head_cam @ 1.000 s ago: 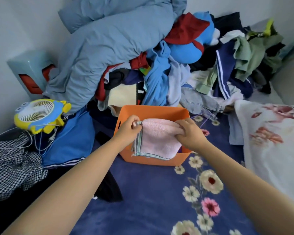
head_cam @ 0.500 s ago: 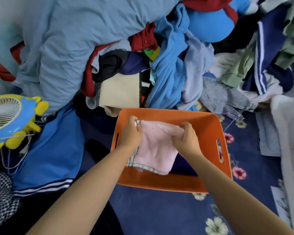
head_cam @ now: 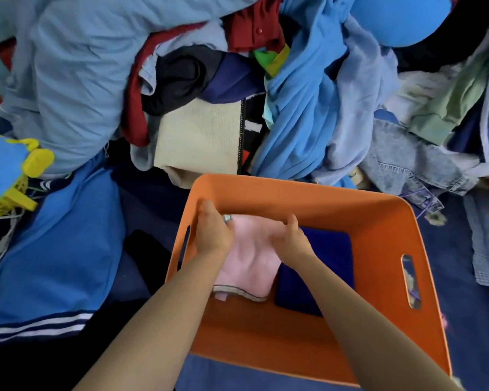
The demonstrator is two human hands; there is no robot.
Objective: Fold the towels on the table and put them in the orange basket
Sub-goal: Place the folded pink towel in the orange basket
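**Pink towel goes down into the orange basket**

Both hands have sunk lower since a second ago, carrying the folded pink towel (head_cam: pixel 251 258) from above the rim down inside the orange basket (head_cam: pixel 378 238), and the view has tipped to look nearly straight into it.

One pink towel is in the basket, on its left side, with a grey-striped hem showing at the near edge. One dark blue folded cloth (head_cam: pixel 331 255) lies beside it on the right, partly under it. That makes two folded pieces inside.

Two hands are in the basket. The left hand (head_cam: pixel 213 231) grips the towel's far left corner, fingers curled over it close to the basket's left wall. The right hand (head_cam: pixel 290 239) pinches the towel's far right edge, thumb raised. They are a little apart, with the towel stretched between them.

One basket sits on a dark blue floral bedspread (head_cam: pixel 474 320). Behind it rises one large heap of clothes (head_cam: pixel 308 122), in blue, red, cream, green and denim. One yellow and blue fan (head_cam: pixel 9 176) sits at the left edge.
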